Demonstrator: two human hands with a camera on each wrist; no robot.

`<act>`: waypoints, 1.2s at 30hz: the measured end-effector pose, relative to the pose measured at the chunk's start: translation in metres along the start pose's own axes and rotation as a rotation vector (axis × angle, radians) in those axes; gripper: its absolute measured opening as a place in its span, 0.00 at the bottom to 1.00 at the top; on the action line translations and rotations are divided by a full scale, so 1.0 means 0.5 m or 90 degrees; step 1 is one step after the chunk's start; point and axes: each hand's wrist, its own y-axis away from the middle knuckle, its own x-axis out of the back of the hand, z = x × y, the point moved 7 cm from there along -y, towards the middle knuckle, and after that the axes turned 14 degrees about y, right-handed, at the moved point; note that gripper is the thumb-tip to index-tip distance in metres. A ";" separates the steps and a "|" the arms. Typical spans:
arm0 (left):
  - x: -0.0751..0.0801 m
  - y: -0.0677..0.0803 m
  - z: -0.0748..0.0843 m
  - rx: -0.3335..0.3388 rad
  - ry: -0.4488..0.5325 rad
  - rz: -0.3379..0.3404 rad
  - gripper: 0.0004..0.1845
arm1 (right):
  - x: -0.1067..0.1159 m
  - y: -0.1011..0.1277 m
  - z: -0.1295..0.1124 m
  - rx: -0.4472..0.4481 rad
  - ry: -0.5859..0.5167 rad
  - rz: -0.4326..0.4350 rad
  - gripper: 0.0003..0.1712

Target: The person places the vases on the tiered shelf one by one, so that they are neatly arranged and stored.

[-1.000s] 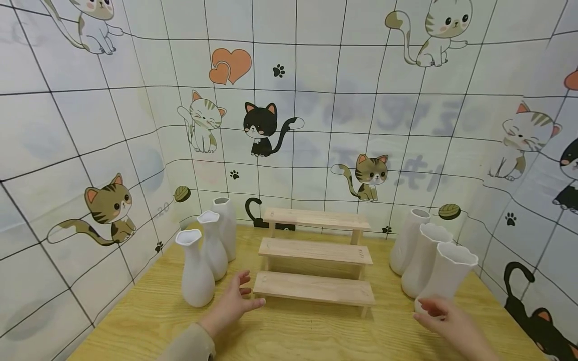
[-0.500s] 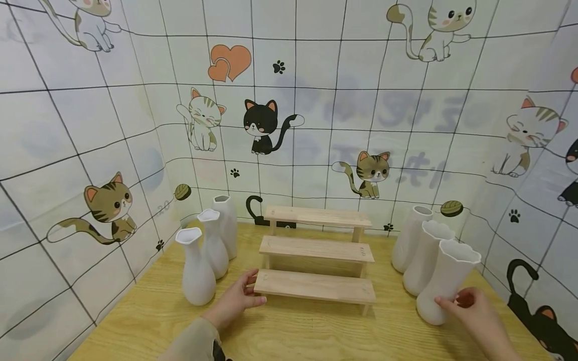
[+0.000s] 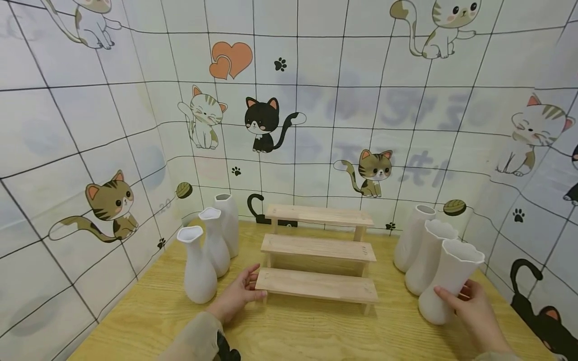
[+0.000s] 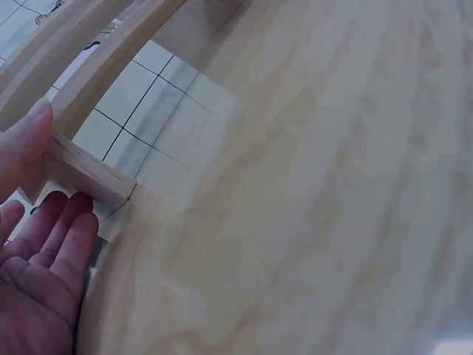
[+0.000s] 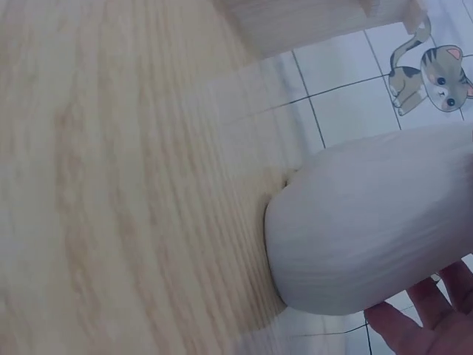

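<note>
My left hand (image 3: 237,296) is at the left end of the three-tiered wooden stand (image 3: 316,285). In the left wrist view, its fingers (image 4: 74,244) are extended and its thumb stands apart, with the fingertips close by a stand leg (image 4: 92,174). On the right, my right hand (image 3: 474,313) grips the lower body of the front white vase (image 3: 456,263), thumb on the near side and fingers around the far side. This vase has a wavy, flared rim and a rounded base. The right wrist view shows the vase (image 5: 362,222) with its base on the table.
Two more white vases, a wavy-rimmed one (image 3: 426,258) and a narrower one (image 3: 408,240), stand behind the held vase. Left of the stand are three white vases in a row, the nearest (image 3: 198,276) slender-necked. Cat-printed walls (image 3: 311,125) enclose the wooden table (image 3: 307,333).
My right hand has moved right and taken hold of the front right vase. My left hand has come in closer against the stand's end. The view has tilted slightly down.
</note>
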 end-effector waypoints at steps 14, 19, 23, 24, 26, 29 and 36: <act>0.009 0.005 -0.009 0.030 0.042 -0.003 0.41 | -0.009 -0.019 0.021 -0.029 -0.071 0.000 0.58; 0.003 0.006 -0.002 0.035 0.059 -0.008 0.41 | 0.003 0.039 -0.051 -0.039 -0.046 0.018 0.55; -0.009 0.011 0.014 0.040 0.066 -0.010 0.41 | 0.008 0.058 -0.075 -0.025 -0.028 0.027 0.53; -0.012 0.012 0.018 0.041 0.066 -0.009 0.41 | 0.009 0.060 -0.078 -0.020 -0.027 0.028 0.52; -0.015 0.013 0.023 0.043 0.065 -0.006 0.41 | 0.010 0.062 -0.081 -0.015 -0.031 0.030 0.52; -0.016 0.014 0.025 0.045 0.064 -0.002 0.41 | 0.012 0.065 -0.088 -0.008 -0.036 0.031 0.53; -0.010 0.011 0.014 0.055 0.068 0.000 0.42 | 0.016 0.078 -0.121 0.028 -0.025 0.016 0.51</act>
